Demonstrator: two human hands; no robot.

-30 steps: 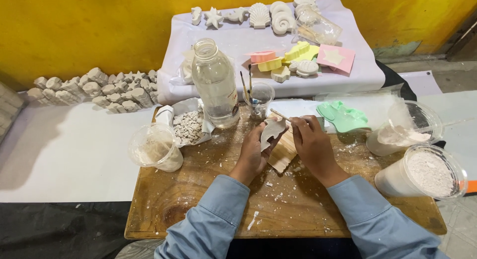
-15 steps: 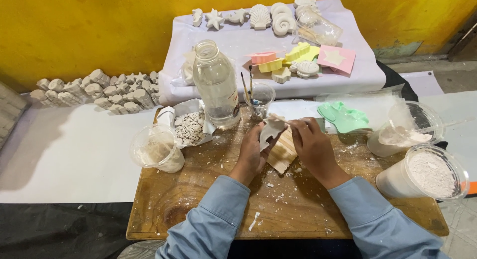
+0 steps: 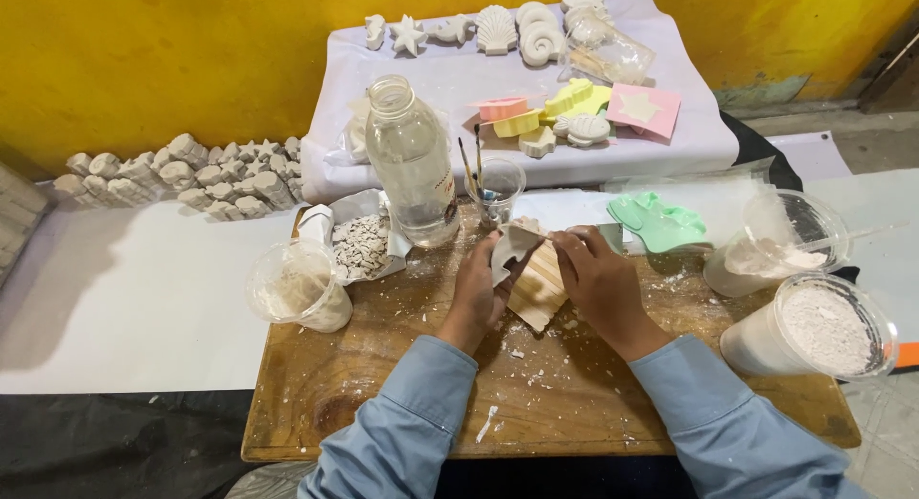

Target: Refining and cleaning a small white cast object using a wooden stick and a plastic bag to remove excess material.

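Head cam: both hands over wooden board (image 3: 402, 384), centre. Left hand (image 3: 479, 288) fingers closed on white shell-shaped mould (image 3: 510, 250), held above board. Right hand (image 3: 598, 284) curled over tan ribbed piece (image 3: 538, 290), pressing it vs mould; exact finger grip not visible. Nearby: clear bottle (image 3: 414, 164), cup w/ brushes (image 3: 498, 188), green mould (image 3: 661, 223), powder cup (image 3: 818, 332).
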